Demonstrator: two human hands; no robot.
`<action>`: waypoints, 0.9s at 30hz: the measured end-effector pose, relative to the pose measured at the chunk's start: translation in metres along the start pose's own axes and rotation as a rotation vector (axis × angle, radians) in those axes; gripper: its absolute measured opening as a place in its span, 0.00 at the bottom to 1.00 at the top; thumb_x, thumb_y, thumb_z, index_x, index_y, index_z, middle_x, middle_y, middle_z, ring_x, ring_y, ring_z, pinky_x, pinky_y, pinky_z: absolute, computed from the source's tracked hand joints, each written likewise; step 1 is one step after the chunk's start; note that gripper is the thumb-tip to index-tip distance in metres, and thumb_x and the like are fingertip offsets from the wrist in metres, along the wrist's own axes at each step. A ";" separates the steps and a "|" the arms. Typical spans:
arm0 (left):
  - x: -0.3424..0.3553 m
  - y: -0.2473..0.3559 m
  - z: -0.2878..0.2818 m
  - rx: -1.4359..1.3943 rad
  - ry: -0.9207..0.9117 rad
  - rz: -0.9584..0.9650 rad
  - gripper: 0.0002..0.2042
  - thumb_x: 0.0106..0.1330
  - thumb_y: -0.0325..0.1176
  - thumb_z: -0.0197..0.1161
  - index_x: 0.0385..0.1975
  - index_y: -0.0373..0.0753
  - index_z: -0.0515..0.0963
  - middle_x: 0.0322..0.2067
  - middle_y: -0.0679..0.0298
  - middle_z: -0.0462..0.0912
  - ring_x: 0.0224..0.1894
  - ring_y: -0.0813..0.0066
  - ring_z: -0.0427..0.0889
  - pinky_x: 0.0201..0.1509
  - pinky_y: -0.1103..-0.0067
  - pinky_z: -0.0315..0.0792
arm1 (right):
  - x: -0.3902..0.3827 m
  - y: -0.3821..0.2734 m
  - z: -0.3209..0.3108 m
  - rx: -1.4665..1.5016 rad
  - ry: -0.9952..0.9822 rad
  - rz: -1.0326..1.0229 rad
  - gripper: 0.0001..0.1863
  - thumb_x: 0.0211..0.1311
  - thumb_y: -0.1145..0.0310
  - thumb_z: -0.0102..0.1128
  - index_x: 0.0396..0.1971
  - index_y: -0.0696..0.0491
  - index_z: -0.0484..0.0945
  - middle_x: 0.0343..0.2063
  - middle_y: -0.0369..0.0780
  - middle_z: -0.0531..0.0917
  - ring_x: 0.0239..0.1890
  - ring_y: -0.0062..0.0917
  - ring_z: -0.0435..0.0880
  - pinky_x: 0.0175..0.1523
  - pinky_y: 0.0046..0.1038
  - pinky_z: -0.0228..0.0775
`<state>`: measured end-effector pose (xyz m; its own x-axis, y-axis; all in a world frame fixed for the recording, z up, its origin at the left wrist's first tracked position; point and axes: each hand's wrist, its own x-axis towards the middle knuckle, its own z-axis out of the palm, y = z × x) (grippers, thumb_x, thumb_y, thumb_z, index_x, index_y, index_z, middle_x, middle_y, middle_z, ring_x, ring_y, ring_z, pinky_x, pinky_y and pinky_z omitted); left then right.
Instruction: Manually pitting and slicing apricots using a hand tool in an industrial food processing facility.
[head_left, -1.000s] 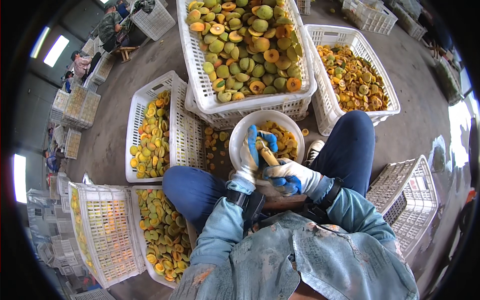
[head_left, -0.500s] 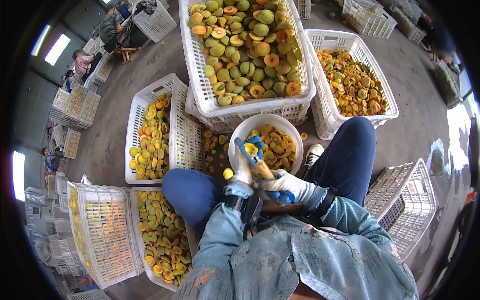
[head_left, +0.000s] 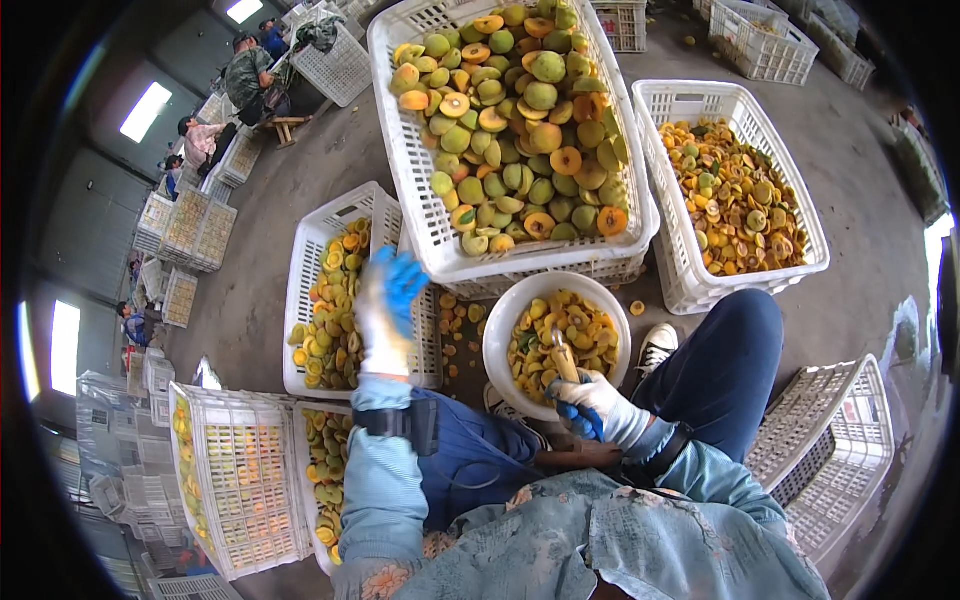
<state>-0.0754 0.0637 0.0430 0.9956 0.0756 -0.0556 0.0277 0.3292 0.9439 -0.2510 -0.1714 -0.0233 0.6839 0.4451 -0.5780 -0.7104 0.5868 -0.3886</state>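
Observation:
My left hand (head_left: 388,305), in a white glove with blue coated fingers, is raised over the inner side of the left crate (head_left: 297,375) of cut peach halves. Its fingers are stretched out, slightly smeared, with no fruit visible in them. In a like glove, my right hand (head_left: 600,405) is closed round a pitting tool with a wooden handle (head_left: 566,362) and a metal end. That tool points away from me over a white bowl (head_left: 492,345), which holds yellow-orange peach pieces (head_left: 530,345).
Ahead stands a stacked white crate (head_left: 440,262) of green-orange peaches, some halved. Another crate (head_left: 812,255) of cut pieces is to its right. Crates flank my left leg, and a tilted crate (head_left: 850,415) lies at right. Loose pieces (head_left: 455,312) dot the floor. People (head_left: 250,80) sit far left.
My left hand has left the tool and bowl, swinging left to the crate; the peach piece it held is out of sight. The right hand still grips the tool, now lower. The view has shifted.

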 end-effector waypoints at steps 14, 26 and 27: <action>0.089 -0.076 0.041 1.052 -0.229 0.005 0.21 0.53 0.30 0.64 0.47 0.33 0.70 0.42 0.53 0.78 0.46 0.67 0.77 0.46 0.77 0.73 | -0.001 -0.004 0.001 -0.315 0.007 -0.164 0.10 0.54 0.68 0.59 0.33 0.55 0.72 0.18 0.30 0.72 0.17 0.12 0.69 0.21 0.17 0.60; -0.066 -0.088 0.026 -0.909 -0.481 -0.419 0.26 0.62 0.55 0.48 0.52 0.41 0.69 0.46 0.54 0.75 0.35 0.68 0.78 0.32 0.76 0.74 | -0.017 0.001 0.028 -0.744 0.098 -0.481 0.13 0.53 0.67 0.58 0.36 0.58 0.72 0.23 0.37 0.77 0.27 0.19 0.76 0.33 0.24 0.68; -0.077 -0.088 0.036 -0.715 -0.243 -0.444 0.26 0.61 0.59 0.48 0.44 0.41 0.74 0.38 0.60 0.80 0.25 0.73 0.76 0.22 0.81 0.68 | -0.015 0.005 0.028 -0.808 0.118 -0.619 0.14 0.52 0.67 0.58 0.36 0.59 0.71 0.23 0.39 0.78 0.27 0.23 0.77 0.34 0.26 0.70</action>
<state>-0.1516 -0.0049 -0.0237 0.8999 -0.3753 -0.2220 0.4356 0.7980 0.4164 -0.2606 -0.1565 0.0033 0.9790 0.1240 -0.1620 -0.1681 0.0406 -0.9849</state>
